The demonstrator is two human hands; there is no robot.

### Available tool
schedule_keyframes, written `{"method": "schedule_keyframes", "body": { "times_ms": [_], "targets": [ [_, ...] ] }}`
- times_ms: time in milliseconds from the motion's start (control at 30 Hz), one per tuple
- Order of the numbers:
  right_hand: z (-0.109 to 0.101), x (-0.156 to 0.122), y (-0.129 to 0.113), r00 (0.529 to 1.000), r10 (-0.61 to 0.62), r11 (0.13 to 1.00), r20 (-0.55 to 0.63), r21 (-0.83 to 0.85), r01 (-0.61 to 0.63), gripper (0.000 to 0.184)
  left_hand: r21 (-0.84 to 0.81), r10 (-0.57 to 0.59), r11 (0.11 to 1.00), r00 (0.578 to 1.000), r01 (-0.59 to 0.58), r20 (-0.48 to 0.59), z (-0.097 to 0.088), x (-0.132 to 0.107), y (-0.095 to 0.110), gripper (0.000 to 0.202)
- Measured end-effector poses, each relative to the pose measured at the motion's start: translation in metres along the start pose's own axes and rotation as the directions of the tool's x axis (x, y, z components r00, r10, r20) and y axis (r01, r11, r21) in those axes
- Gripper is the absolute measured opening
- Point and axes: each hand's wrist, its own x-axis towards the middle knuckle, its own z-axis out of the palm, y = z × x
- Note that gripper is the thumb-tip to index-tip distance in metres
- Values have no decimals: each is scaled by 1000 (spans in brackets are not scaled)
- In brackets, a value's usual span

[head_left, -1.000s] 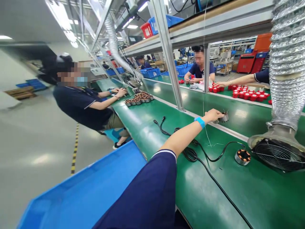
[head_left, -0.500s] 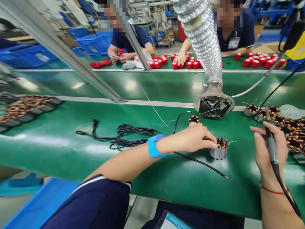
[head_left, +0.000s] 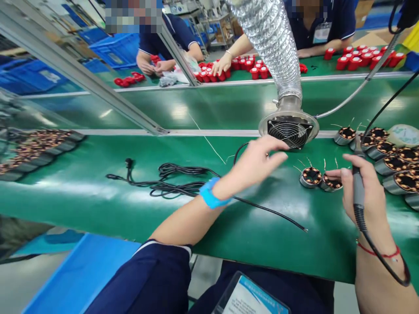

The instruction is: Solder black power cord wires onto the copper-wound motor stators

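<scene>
My left hand (head_left: 253, 163) is over the bench in front of the small fan, thumb and forefinger apart and holding nothing I can see. A sliver of copper shows past it; the rest of that thing is hidden. In my right hand (head_left: 369, 196) is a soldering iron (head_left: 358, 187) with a grey handle, pointing away from me. Near the fingertips of that hand stand two motor stators, a left one (head_left: 310, 177) and a right one (head_left: 330, 183), side by side with copper windings and upright wire ends. A black power cord (head_left: 183, 170) lies coiled, its stripped end pointing right.
The fan (head_left: 290, 133) hangs under a silver duct (head_left: 265, 39). More stators (head_left: 386, 163) crowd the right; another batch (head_left: 42, 148) sits far left. Across the bench, co-workers' hands (head_left: 222, 64) handle red parts (head_left: 258, 69). A metal post (head_left: 108, 89) slants at left.
My left hand has let go of a stator and moved up and left. Two stators now stand together near my right hand, which has shifted slightly left with the soldering iron.
</scene>
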Motion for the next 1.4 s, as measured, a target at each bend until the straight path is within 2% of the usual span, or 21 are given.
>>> {"method": "schedule_keyframes", "body": {
  "times_ms": [67,100,133,167,233,333,433,500,600,633,700,733,800,833,867,933,1000,1067,1133,1300,1400],
  "targets": [
    [7,-3,-1,995,-15,997,102,-72,22,32,13,-148,988,954,157,-259,-32,3,-33,21],
    [13,-5,-1,989,-31,993,147,-107,47,31,24,-220,970,915,242,-338,-45,2,-50,22],
    [19,-6,-2,981,-54,986,188,-145,82,31,44,-302,940,887,338,-348,-54,0,-67,25],
    [25,-8,-3,972,-78,974,223,-191,122,32,84,-393,897,869,435,-301,-60,-2,-83,29],
    [35,-10,-4,954,-123,936,273,-288,203,34,217,-550,802,830,557,-98,-63,-11,-108,32],
    [40,-10,-2,939,-162,875,302,-396,279,31,331,-651,735,752,591,103,-59,-25,-126,18],
    [33,-6,5,926,-171,828,338,-460,321,29,344,-660,725,745,596,100,-59,-35,-122,20],
    [26,-2,11,920,-175,816,350,-472,335,33,331,-603,758,798,562,24,-63,-40,-110,26],
    [19,1,17,915,-194,824,354,-447,348,36,198,-405,883,905,425,-134,-63,-47,-79,30],
    [18,1,16,911,-206,825,358,-437,358,35,98,-342,929,930,356,-137,-59,-49,-68,33],
    [19,-2,13,894,-237,830,381,-399,390,33,-168,-238,956,971,240,31,-44,-51,-45,40],
    [19,-5,11,880,-256,837,401,-364,410,33,-280,-191,930,963,239,189,-34,-50,-36,42],
    [19,-14,5,841,-300,857,450,-259,444,34,-373,-143,862,870,344,472,-10,-46,-25,40],
    [18,-19,2,821,-318,868,474,-202,453,35,-364,-157,839,821,404,549,2,-42,-23,38],
    [16,-24,-1,804,-336,878,490,-146,456,36,-349,-186,824,795,446,577,14,-38,-23,37],
    [13,-34,-5,799,-356,898,485,-59,436,38,-356,-247,807,817,471,521,34,-31,-29,36],
    [11,-43,-7,843,-343,922,415,-25,387,43,-389,-281,804,864,450,418,48,-26,-38,32],
    [13,-49,-7,894,-299,946,333,-23,325,50,-400,-275,808,877,432,393,58,-25,-44,24],
    [20,-53,-6,919,-253,961,302,-29,274,55,-375,-273,814,863,443,426,62,-25,-47,22],
    [37,-56,2,913,-255,956,317,-58,287,63,-397,-190,825,858,403,477,55,-24,-40,18],
    [39,-57,4,921,-247,958,303,-66,278,61,-468,-175,725,792,505,584,46,-25,-33,19]
  ]
}}
